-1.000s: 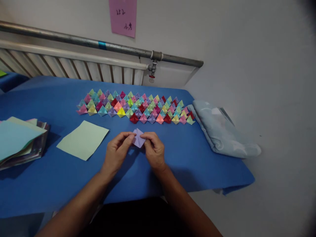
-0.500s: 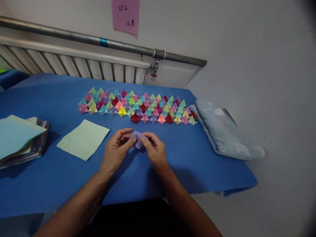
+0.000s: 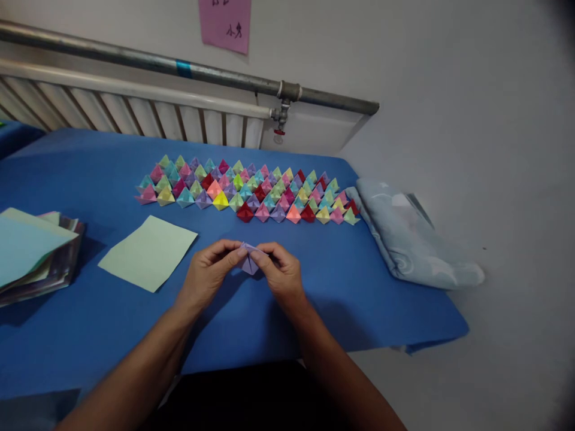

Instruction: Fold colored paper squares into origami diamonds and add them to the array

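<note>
A small folded purple paper is held above the blue table cover, pinched from both sides. My left hand grips its left side with thumb and fingers, and my right hand grips its right side. Beyond my hands, rows of small folded paper pieces in many colours stand on the cover. To the left of my left hand lies a flat pale green sheet.
A stack of coloured paper lies at the far left. On the right is a folded grey-blue cloth. A radiator and a metal pipe run along the wall behind, below a pink note.
Both hands have drawn slightly closer together on the purple paper, whose raised points now look flatter. The camera view has shifted a little.
</note>
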Action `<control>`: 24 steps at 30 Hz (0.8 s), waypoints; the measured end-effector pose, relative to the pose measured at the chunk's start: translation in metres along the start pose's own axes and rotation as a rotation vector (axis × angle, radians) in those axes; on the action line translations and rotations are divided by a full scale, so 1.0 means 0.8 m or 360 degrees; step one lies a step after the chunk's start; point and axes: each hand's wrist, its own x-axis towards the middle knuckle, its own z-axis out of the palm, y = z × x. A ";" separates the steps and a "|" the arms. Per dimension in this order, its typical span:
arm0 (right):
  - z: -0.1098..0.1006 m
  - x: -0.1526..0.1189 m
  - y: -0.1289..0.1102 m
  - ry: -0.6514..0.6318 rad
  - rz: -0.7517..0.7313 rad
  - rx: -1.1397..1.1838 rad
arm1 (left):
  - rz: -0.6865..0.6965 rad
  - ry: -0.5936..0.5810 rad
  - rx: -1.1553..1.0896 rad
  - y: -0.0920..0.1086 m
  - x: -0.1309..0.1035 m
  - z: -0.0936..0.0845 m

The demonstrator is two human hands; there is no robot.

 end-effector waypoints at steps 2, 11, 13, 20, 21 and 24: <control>0.000 0.000 0.000 -0.0005 0.0014 0.0012 | 0.0002 0.0005 -0.0006 0.000 0.001 -0.001; 0.001 0.001 -0.003 -0.0020 0.0046 0.0025 | 0.0110 -0.0010 0.0087 -0.003 0.000 -0.004; 0.001 0.001 -0.004 -0.0024 0.0049 0.0025 | 0.0092 -0.0023 0.0060 -0.003 0.000 -0.004; 0.001 0.001 -0.005 -0.0057 0.0072 0.0018 | 0.0092 0.0005 0.0089 -0.005 0.001 -0.004; 0.001 0.001 -0.005 -0.0058 0.0078 0.0023 | 0.0091 0.0004 0.0091 -0.005 0.001 -0.004; 0.001 0.002 -0.005 -0.0055 0.0110 0.0038 | 0.0038 -0.0010 0.0084 -0.006 0.002 -0.003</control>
